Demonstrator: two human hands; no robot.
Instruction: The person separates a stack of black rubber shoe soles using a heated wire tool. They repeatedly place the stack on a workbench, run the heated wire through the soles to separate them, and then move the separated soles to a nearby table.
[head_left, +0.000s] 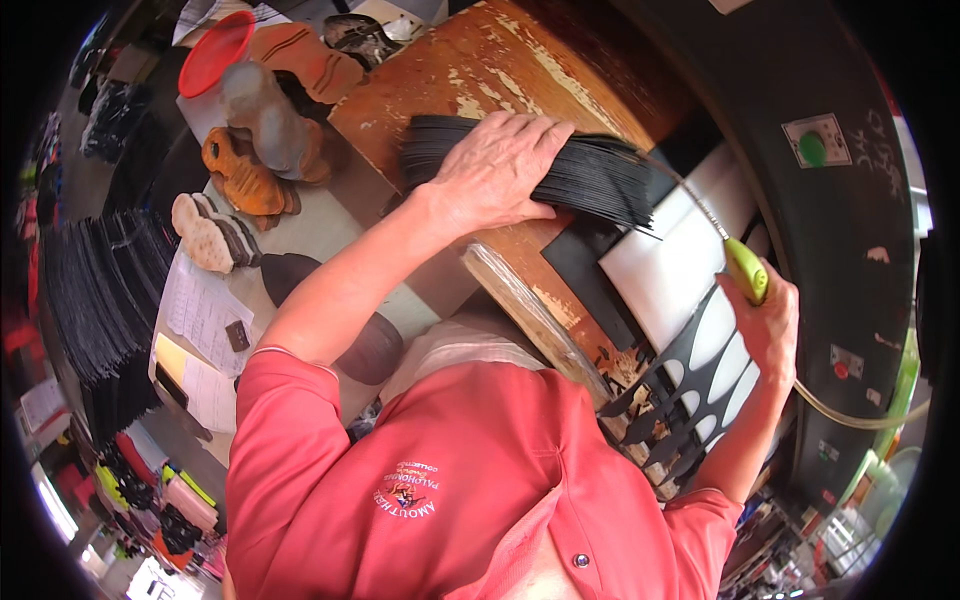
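A thick stack of thin black sheets [605, 185] rests on a worn wooden board. My left hand [500, 170] lies across it, gripping it with the fingers over the far side and the thumb on the near side. On the right, my right hand [770, 325] is closed around an air blow gun [745, 270] with a lime-green handle. Its thin metal nozzle points toward the stack's right end, and a pale hose [860, 420] trails behind. Below that hand hangs a black sheet with rounded cut-outs [700, 365]; I cannot tell whether my fingers touch it.
A dark machine with a green button [812, 149] stands at the right. The wooden board [440, 70] has chipped paint; a white slab [640, 270] adjoins it. At left are orange and grey sole-shaped pieces [260, 110], a red tray [215, 52], papers [205, 310] and stacked black sheets [105, 290].
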